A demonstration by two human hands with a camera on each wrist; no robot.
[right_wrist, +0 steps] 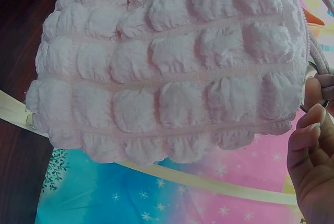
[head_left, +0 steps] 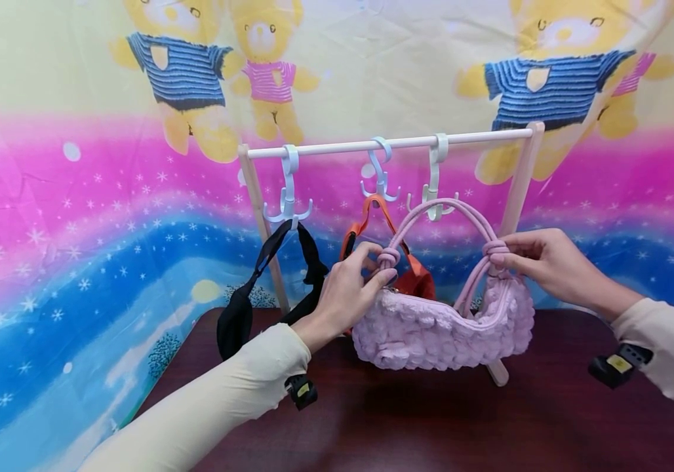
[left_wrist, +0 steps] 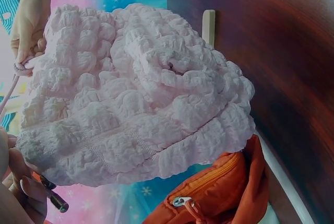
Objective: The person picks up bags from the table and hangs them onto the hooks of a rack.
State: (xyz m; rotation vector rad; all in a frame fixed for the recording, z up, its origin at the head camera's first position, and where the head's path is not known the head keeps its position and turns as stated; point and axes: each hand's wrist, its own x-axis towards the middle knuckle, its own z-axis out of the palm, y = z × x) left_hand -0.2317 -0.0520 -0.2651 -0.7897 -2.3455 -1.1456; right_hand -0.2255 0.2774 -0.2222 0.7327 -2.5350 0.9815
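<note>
A puffy pink handbag hangs in the air between both hands, before the rack. My left hand pinches the knot at the left end of its corded handle. At the opposite knot, my right hand pinches with thumb and fingers. The handle arches up in front of the right pale hook; whether it touches the hook I cannot tell. Quilted puffs of the bag fill the right wrist view. In the left wrist view the orange bag shows beside the pink bag.
A wooden rack stands on the dark red table. From its left hook hangs a black bag. The orange bag's strap loops up to the middle blue hook. Behind is a bear-printed cloth.
</note>
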